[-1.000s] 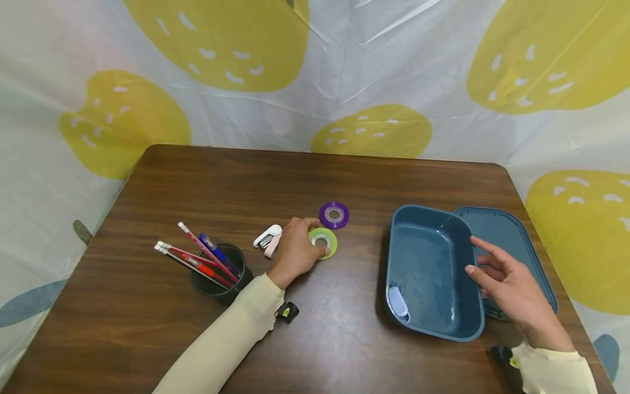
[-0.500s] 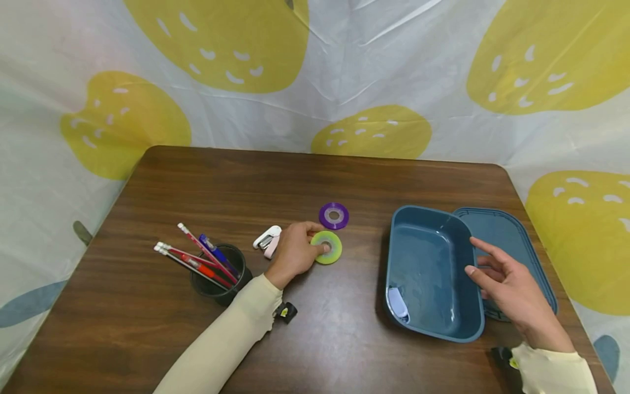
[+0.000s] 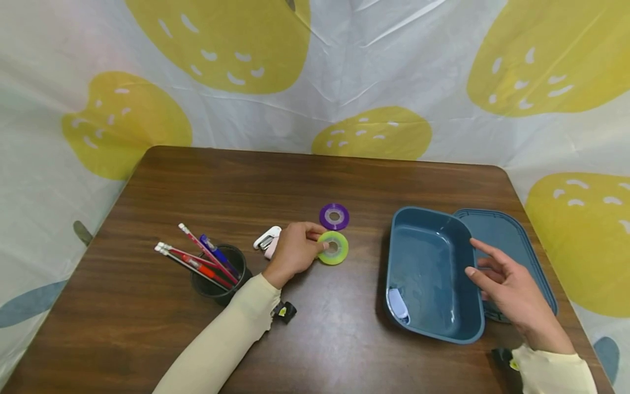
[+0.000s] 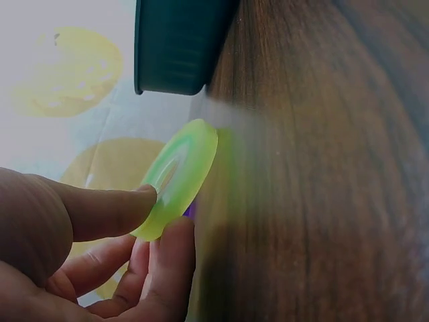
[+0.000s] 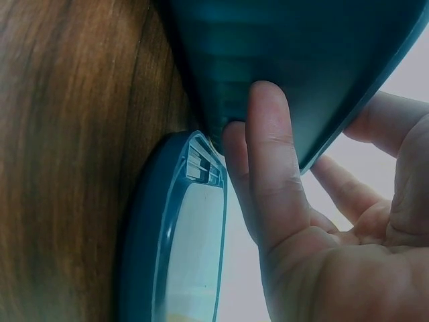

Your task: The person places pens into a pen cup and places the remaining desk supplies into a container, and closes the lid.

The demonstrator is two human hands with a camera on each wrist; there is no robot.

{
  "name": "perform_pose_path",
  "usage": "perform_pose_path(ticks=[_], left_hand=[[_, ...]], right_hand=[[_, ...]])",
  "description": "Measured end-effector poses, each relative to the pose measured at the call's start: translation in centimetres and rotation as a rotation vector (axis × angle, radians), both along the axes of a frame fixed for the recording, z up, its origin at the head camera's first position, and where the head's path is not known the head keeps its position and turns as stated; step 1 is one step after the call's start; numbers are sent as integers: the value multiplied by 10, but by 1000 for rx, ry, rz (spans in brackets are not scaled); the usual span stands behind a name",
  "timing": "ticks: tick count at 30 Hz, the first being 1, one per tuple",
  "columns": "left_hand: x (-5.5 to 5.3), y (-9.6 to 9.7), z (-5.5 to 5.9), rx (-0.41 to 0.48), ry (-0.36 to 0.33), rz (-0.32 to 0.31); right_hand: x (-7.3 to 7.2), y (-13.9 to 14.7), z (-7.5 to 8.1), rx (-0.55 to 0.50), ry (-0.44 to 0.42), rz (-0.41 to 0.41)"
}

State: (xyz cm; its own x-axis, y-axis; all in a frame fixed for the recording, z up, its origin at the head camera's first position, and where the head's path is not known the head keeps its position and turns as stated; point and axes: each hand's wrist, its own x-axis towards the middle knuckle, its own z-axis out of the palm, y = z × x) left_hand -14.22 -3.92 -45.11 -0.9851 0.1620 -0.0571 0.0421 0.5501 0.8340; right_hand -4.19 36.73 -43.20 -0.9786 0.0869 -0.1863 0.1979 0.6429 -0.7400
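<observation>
My left hand (image 3: 294, 250) pinches a lime-green roll of tape (image 3: 333, 248) between thumb and fingers. In the left wrist view the roll (image 4: 179, 176) is tilted on edge, just above the wood. Behind it on the table lies a purple roll of tape (image 3: 334, 216). A small white and pink stapler (image 3: 266, 239) sits left of this hand, partly covered by it. My right hand (image 3: 512, 284) holds the right rim of a blue plastic box (image 3: 428, 246), with thumb and a finger at the rim and other fingers (image 5: 271, 161) against the outer wall.
Inside the box, at its near left corner, lies a small pale lavender object (image 3: 398, 303). The box's blue lid (image 3: 512, 241) lies to its right, partly under my right hand. A black cup (image 3: 221, 293) with pencils and pens stands left of my left forearm.
My left hand has picked up the green tape roll and shifted it slightly to the right. The right hand and the box have stayed in place.
</observation>
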Motion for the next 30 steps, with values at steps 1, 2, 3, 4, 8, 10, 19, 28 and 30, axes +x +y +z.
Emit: perform_pose_path(ticks=[1,2,3,4,8,10,19,28,30], left_hand=[[0,0,0,0,-1,-2],[0,0,0,0,-2,-4],[0,0,0,1,-3,-6],[0,0,0,3,-4,-7],[1,0,1,21,-19,-10],[1,1,1,32,-28,-13],[3,4,5,67,-99,-15],[3,10,15,183,-159,-31],[3,12,18,230,-178,-39]], right_hand=[[0,0,0,0,-2,0],[0,0,0,-3,-5,-1],[0,0,0,-3,-8,-2],[-1,0,1,-4,-9,-3],[-1,-1,2,-6,-17,-6],[-1,-1,2,-5,-17,-5],[0,-1,1,3,-4,1],[1,0,3,-2,5,4],[1,0,2,-2,5,5]])
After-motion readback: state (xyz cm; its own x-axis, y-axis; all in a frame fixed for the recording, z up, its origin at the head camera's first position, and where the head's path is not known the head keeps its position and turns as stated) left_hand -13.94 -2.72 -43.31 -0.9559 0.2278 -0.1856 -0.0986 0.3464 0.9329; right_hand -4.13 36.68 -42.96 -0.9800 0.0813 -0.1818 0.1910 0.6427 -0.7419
